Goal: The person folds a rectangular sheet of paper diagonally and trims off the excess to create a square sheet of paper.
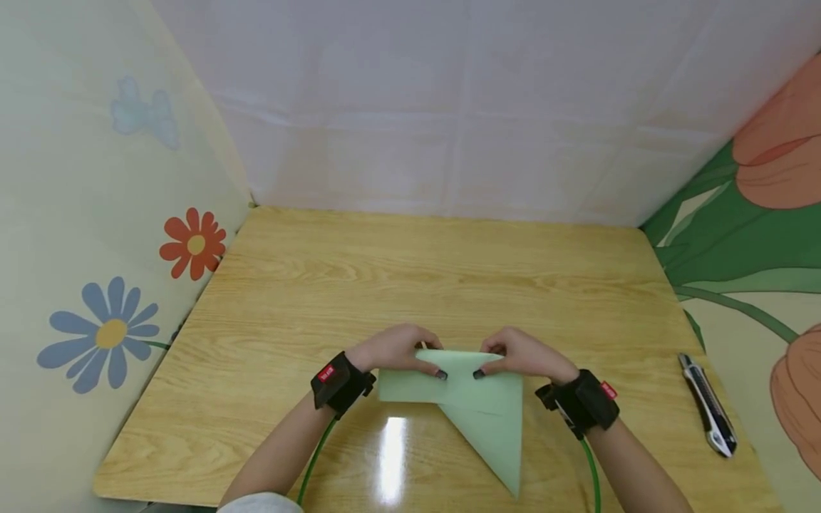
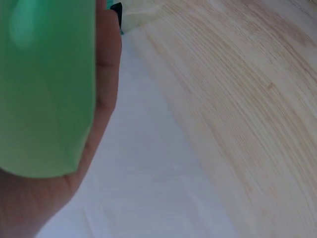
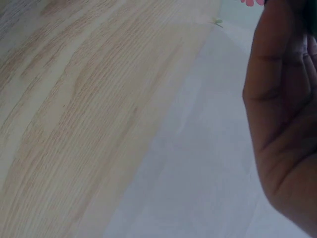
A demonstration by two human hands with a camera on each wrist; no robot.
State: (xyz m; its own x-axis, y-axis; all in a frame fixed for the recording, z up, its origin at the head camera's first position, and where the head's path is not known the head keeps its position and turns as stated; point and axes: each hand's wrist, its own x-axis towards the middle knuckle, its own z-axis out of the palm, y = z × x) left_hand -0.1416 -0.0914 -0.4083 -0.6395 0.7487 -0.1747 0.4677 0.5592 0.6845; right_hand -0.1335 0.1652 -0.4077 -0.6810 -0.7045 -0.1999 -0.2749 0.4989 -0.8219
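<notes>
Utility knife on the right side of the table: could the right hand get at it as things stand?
Probably yes: nothing visible blocks the way from the right hand to the utility knife, though that grip holds the green paper and would likely need freeing first.

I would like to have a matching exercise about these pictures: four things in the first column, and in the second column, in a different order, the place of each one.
Things
1. Green paper
2. Utility knife
3. Blue flower
4. White backdrop

Places
A. Lying on the table, near its right edge
B. Behind the far edge of the table
C. Held between the left hand and the right hand
D. Pictured on the left side wall

Right pairs: 1-C, 2-A, 3-D, 4-B
</notes>
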